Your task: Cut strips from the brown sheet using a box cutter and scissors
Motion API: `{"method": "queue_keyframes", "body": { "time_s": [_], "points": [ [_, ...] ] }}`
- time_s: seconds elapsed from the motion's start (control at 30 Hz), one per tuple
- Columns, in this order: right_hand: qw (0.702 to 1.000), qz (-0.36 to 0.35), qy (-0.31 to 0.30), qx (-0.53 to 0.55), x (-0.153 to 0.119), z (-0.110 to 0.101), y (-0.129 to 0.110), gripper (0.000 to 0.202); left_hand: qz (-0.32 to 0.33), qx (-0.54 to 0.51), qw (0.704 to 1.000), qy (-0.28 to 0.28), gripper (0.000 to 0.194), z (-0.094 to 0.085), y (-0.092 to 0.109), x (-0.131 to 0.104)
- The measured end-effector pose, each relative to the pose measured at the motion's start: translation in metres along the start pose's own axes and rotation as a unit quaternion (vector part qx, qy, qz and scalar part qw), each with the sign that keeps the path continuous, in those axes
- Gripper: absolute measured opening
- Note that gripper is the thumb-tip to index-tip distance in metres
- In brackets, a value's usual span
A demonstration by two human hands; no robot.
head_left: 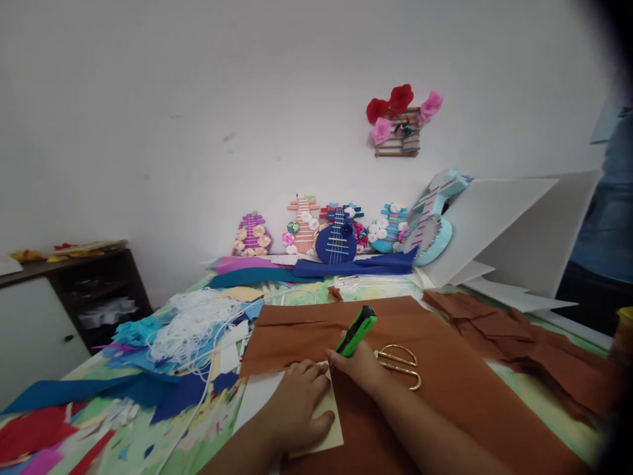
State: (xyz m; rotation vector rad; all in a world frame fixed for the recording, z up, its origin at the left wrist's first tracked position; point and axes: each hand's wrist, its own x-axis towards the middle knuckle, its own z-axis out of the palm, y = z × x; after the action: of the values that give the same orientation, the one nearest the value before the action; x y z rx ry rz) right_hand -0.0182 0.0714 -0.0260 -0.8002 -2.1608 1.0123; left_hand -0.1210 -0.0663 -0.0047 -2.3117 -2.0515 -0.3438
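My left hand (299, 406) lies with its fingers spread on a pale yellow card (337, 429), pressing it onto brown sheets (376, 415). White paper (257, 396) shows beside the card on the left. In my right hand (359, 366) is a green utility knife (358, 332), its lower end at the card's upper right edge; the blade tip cannot be made out. Gold-handled scissors (403, 364) rest on the brown sheet just right of my right hand, partly hidden behind it.
White string (195, 326) and coloured scraps (113, 389) cover the table's left side. Crumpled brown pieces (524, 336) lie at the right. Decorated instrument-shaped crafts (336, 239) stand along the wall. White boards (499, 224) lean at the back right; a dark cabinet (119, 284) stands left.
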Motion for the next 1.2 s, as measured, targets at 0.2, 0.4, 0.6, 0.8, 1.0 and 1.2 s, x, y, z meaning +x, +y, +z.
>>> {"method": "queue_keyframes", "body": {
  "time_s": [0.2,0.4,0.6,0.8,1.0,1.2],
  "points": [
    [0.999,-0.023,0.020,0.020,0.0009,-0.0022,-0.0038,0.027,0.008,-0.010,1.000,0.005,0.030,-0.0007,-0.0005,0.0007],
    [1.000,-0.016,-0.002,-0.020,0.0007,-0.0014,-0.0066,0.025,0.013,-0.006,1.000,0.000,0.034,0.0000,-0.0016,0.0020],
    [1.000,-0.009,0.004,-0.005,0.0001,-0.0014,-0.0068,0.025,0.011,-0.014,1.000,0.005,0.033,0.0016,-0.0035,0.0028],
    [1.000,0.015,-0.003,0.011,0.0019,-0.0008,-0.0003,0.032,0.004,-0.024,1.000,0.007,0.031,0.0015,-0.0034,0.0023],
    [0.999,0.006,-0.020,-0.031,-0.0011,0.0009,-0.0036,0.028,-0.006,-0.011,1.000,0.012,0.032,0.0011,-0.0012,0.0019],
    [0.999,0.036,-0.011,0.013,0.0012,-0.0004,-0.0009,0.031,0.002,-0.020,1.000,0.006,0.030,0.0008,-0.0025,0.0024]
  ]
}}
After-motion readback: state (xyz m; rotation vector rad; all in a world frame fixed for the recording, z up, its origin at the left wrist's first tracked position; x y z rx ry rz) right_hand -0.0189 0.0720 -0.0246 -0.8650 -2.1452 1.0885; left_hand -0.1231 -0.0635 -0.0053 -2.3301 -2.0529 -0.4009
